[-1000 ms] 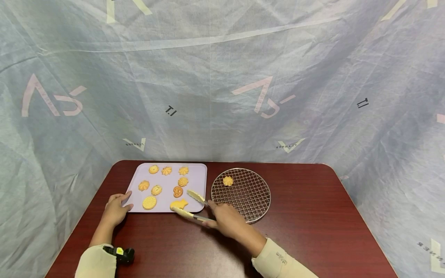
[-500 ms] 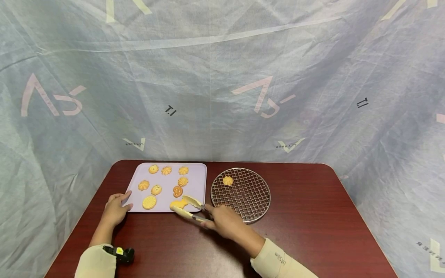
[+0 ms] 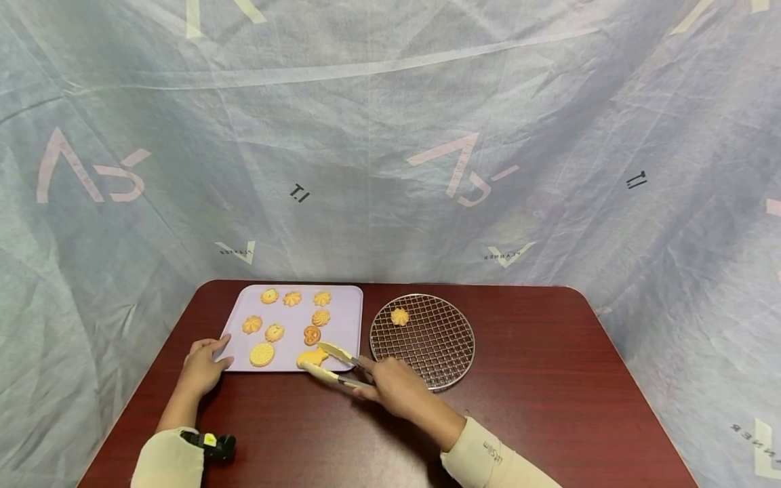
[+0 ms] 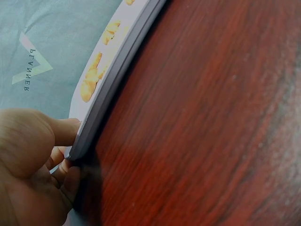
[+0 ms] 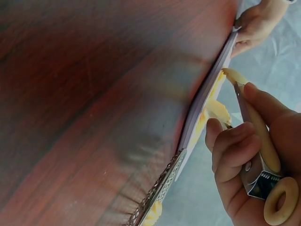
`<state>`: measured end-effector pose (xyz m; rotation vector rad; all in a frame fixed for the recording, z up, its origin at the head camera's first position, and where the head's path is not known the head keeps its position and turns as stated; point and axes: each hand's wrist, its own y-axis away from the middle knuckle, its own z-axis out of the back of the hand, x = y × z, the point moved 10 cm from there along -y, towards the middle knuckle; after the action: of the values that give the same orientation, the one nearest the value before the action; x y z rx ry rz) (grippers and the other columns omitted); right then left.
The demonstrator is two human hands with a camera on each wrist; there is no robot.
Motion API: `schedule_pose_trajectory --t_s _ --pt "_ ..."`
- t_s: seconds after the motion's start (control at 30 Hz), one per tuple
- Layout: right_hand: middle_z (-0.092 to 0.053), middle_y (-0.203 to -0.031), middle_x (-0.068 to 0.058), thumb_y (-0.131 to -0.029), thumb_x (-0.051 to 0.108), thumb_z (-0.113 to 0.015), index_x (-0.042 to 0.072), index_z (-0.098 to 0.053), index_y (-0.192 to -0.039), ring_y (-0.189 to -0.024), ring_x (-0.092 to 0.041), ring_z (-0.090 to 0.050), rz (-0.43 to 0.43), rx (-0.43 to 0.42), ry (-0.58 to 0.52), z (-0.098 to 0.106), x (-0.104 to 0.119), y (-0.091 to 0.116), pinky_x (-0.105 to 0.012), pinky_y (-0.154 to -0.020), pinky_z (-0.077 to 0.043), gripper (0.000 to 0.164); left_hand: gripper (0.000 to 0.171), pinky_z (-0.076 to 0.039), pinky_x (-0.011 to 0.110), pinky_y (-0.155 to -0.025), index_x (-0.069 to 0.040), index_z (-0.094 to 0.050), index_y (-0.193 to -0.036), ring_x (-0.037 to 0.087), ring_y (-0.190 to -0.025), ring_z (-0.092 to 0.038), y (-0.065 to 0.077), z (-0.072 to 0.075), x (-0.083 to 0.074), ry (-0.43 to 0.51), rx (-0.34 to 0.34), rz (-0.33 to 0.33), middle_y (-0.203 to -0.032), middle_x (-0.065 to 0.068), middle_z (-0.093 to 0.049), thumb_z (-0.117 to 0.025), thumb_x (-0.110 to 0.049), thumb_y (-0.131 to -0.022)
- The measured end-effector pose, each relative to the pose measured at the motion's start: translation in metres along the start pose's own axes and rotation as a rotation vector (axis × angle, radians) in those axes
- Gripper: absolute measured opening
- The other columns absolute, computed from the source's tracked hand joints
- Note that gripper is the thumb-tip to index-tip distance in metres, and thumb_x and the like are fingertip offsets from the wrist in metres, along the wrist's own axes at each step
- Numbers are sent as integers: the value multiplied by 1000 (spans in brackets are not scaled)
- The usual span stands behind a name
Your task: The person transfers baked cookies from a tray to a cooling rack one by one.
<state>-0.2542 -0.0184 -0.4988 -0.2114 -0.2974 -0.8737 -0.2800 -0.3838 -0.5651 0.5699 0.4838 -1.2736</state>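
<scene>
My right hand (image 3: 399, 388) holds a pair of tongs (image 3: 335, 378) with cream tips, its fingers and thumb curled round the arms in the right wrist view. The tips lie on either side of a yellow fish-shaped cookie (image 3: 310, 357) at the near right of the lilac tray (image 3: 346, 308). Whether both tips touch the cookie is hard to tell. My left hand (image 3: 204, 369) grips the tray's near left corner; in the left wrist view its thumb lies on the rim. A pretzel-shaped cookie (image 3: 312, 335) sits just behind the fish, and a round dotted cookie (image 3: 262, 354) lies farther left.
Right of the tray stands a round wire rack (image 3: 436, 339) bearing one flower-shaped cookie (image 3: 399, 316). Several more cookies (image 3: 292, 299) are spread over the tray. All this rests on a dark red wooden table (image 3: 549, 379), with a grey cloth (image 3: 366, 135) hanging behind.
The tongs' far arm has swung in toward the near one, narrowing round the fish-shaped cookie. That cookie has shifted very slightly left. My left hand stays in place on the tray.
</scene>
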Motion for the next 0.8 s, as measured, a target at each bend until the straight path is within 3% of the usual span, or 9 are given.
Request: schedule_pose_trajectory --t_s 0.33,0.6,0.8 --pt "-75 -91 -8 -96 38 -73 15 -65 -141 -68 -15 -64 -4 -19 5 2 -3 -1 -30 -56 -52 51 59 -25 71 -111 7 -34 -154 60 -133 -29 0 1 -2 0 3 -2 -145 39 -28 -58 -6 -101" --pt "-57 -71 5 -94 43 -75 11 -62 -143 -62 -9 -52 28 -21 11 3 1 -4 -27 -54 -46 60 59 -25 71 -111 7 -34 -154 59 -134 -29 2 0 -1 4 -3 8 -145 39 -28 -57 -5 -101" --pt "-53 -70 8 -93 44 -75 11 -62 -143 -61 -8 -50 44 3 41 2 5 -12 -25 -55 -46 60 59 -25 70 -112 7 -34 -154 59 -134 -29 2 0 -3 -1 4 13 -145 39 -28 -58 -6 -102"
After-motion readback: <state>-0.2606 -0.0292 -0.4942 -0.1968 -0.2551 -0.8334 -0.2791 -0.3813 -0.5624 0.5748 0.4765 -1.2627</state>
